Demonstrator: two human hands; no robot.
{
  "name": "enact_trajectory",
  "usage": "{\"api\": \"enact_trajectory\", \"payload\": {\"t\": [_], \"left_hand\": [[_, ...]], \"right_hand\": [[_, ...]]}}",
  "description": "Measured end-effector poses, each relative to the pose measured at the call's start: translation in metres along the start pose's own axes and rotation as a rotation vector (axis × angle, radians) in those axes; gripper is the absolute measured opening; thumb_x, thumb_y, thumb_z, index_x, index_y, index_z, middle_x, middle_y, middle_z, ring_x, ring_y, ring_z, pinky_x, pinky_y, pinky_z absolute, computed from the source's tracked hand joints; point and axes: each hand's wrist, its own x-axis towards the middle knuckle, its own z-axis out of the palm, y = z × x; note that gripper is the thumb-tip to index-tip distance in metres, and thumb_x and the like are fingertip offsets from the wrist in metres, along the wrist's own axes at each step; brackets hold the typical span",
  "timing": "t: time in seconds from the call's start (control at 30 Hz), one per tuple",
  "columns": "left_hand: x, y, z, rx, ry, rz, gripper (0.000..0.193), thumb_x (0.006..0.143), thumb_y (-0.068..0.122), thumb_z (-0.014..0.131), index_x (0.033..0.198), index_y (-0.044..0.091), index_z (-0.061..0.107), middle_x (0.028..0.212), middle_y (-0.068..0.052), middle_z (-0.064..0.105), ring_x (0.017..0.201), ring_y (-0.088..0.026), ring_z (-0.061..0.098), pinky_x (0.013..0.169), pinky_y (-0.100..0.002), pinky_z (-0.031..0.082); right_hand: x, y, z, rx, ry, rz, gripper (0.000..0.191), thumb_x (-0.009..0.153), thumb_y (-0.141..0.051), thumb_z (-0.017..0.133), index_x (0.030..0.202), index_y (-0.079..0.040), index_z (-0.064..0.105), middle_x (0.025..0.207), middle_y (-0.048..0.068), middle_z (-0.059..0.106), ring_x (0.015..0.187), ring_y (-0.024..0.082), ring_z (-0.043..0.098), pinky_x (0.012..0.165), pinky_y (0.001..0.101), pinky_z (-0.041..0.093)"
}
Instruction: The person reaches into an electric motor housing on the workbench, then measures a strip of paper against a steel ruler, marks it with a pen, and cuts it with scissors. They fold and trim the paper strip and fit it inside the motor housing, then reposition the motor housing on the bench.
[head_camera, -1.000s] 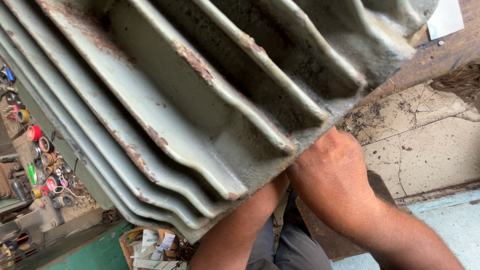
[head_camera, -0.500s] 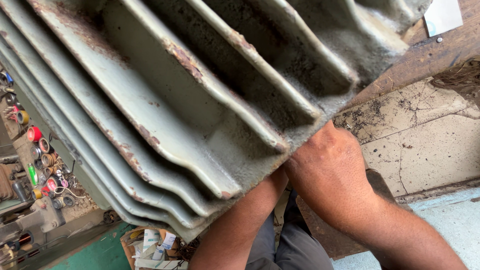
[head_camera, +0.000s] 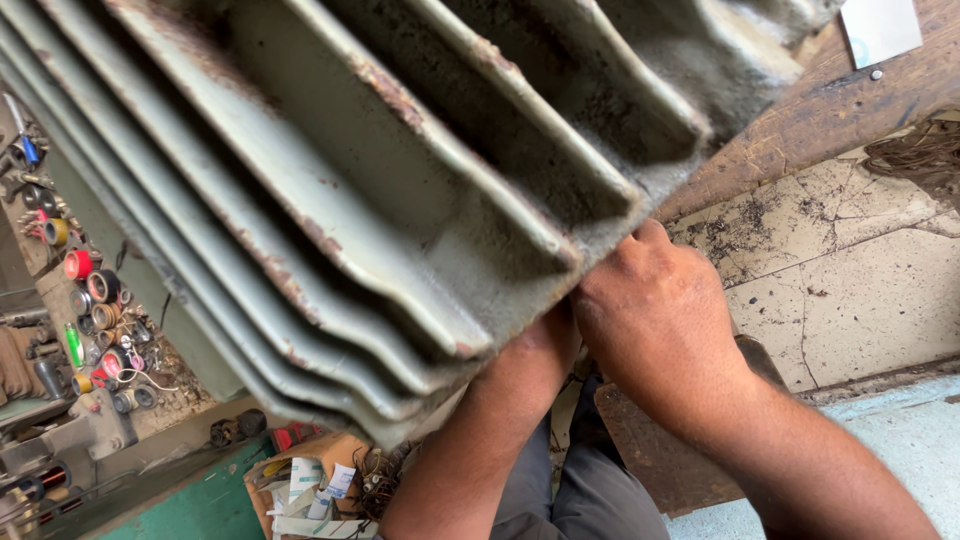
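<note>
Right hand against finned casing

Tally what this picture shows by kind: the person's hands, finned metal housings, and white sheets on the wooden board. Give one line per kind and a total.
Hands: 2, the right hand against the housing's edge and the left hand, mostly hidden behind it
Finned grey metal housing: 1
White sheet on the wooden board: 1
Total: 4
</note>
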Motion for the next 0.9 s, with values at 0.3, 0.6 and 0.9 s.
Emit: {"api": "enact_trajectory", "payload": {"t": [0.3, 0.6, 0.9], "left_hand": [[-0.004, -0.001, -0.003, 0.078, -0.122, -0.027, 0.024, 0.106, 0.013, 0.055, 0.123, -0.003, 0.062, 0.117, -0.019, 0.065, 0.110, -0.024, 0.062, 0.098, -0.037, 0.052], [0.000, 0.007, -0.036, 0.067, -0.004, -0.063, 0.057, 0.093, 0.018, 0.061, 0.142, -0.001, 0.041, 0.138, -0.024, 0.053, 0.129, -0.034, 0.053, 0.106, -0.049, 0.044], [-0.004, 0.012, -0.038, 0.044, 0.246, -0.087, 0.069, 0.093, 0.022, 0.061, 0.154, 0.006, 0.032, 0.154, -0.019, 0.042, 0.139, -0.038, 0.047, 0.109, -0.050, 0.041]], "right_hand": [[0.003, -0.003, -0.007, -0.225, -0.019, -0.030, 0.039, 0.079, -0.015, 0.065, 0.117, -0.003, 0.066, 0.105, 0.016, 0.063, 0.079, 0.027, 0.069, 0.053, 0.0369, 0.058], [0.002, -0.009, -0.010, -0.233, -0.012, -0.001, 0.048, 0.085, -0.014, 0.062, 0.131, -0.001, 0.061, 0.107, 0.018, 0.065, 0.078, 0.026, 0.070, 0.052, 0.0341, 0.057], [0.003, -0.017, -0.023, -0.128, 0.100, 0.044, 0.039, 0.090, -0.015, 0.062, 0.128, -0.008, 0.063, 0.110, 0.015, 0.066, 0.083, 0.030, 0.070, 0.064, 0.0417, 0.057]]}}
